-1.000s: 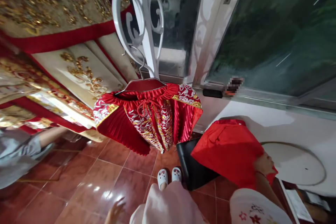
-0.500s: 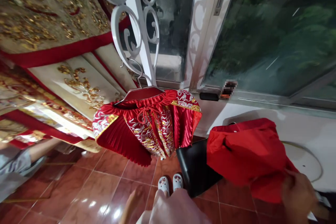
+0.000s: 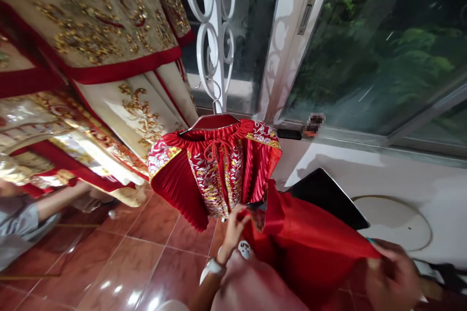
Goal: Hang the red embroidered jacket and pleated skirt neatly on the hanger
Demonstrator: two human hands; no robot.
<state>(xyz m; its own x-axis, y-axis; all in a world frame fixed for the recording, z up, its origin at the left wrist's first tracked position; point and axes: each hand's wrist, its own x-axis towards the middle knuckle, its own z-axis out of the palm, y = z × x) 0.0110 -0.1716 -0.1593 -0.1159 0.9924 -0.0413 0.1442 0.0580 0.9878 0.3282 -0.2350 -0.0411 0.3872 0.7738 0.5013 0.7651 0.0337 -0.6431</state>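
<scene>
A plain red cloth [image 3: 310, 248] is stretched between both my hands in front of me. My left hand [image 3: 235, 226] pinches its upper left corner, just below the hanging skirt. At the lower right my right hand [image 3: 392, 277], blurred, grips the cloth's other end. A red pleated skirt [image 3: 215, 170] with silver and gold embroidery hangs on a red hanger [image 3: 209, 119] hooked to a white scrolled window grille [image 3: 215, 34].
Beige and red embroidered garments [image 3: 91, 34] hang at the left. Another person's arm and grey sleeve [image 3: 22, 218] reach in at the lower left. A black chair seat [image 3: 328, 197] stands behind the cloth, with a white wall and round panel [image 3: 397, 221] at right. The floor is red tile [image 3: 109, 262].
My left hand rose from near the floor and took the red cloth's corner. The cloth came down and leftward, spread between both hands. The view swung slightly right.
</scene>
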